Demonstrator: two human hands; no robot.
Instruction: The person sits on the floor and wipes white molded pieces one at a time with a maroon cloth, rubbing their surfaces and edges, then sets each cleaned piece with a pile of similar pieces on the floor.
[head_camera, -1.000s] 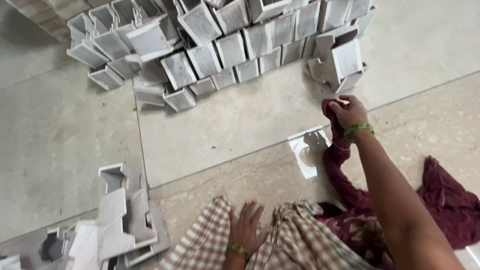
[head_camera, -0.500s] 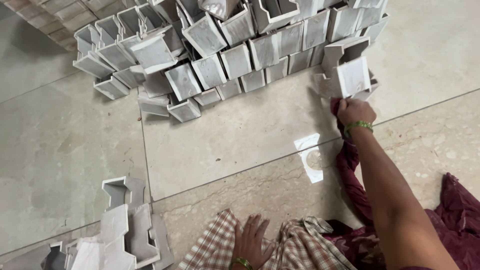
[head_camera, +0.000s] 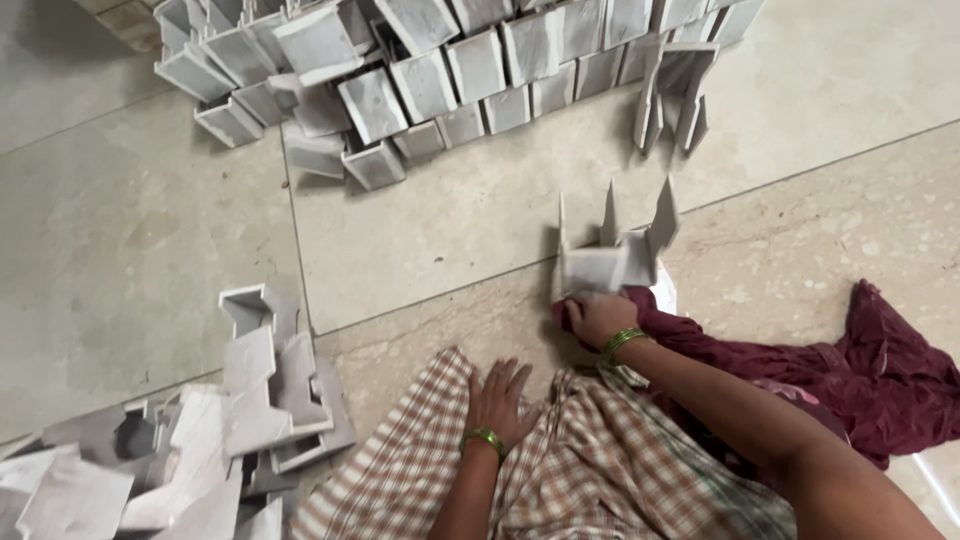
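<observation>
Looking down from my head camera, my right hand (head_camera: 597, 318) grips a grey channel-shaped bracket (head_camera: 612, 252) at its lower edge, together with a maroon cloth (head_camera: 800, 365) that trails off to my right on the tiled floor (head_camera: 150, 240). My left hand (head_camera: 500, 392) lies flat, fingers spread, on my checked garment (head_camera: 590, 470). A big heap of brackets (head_camera: 440, 70) sits beyond, well apart; a smaller pile (head_camera: 230, 420) lies just left of my knee.
</observation>
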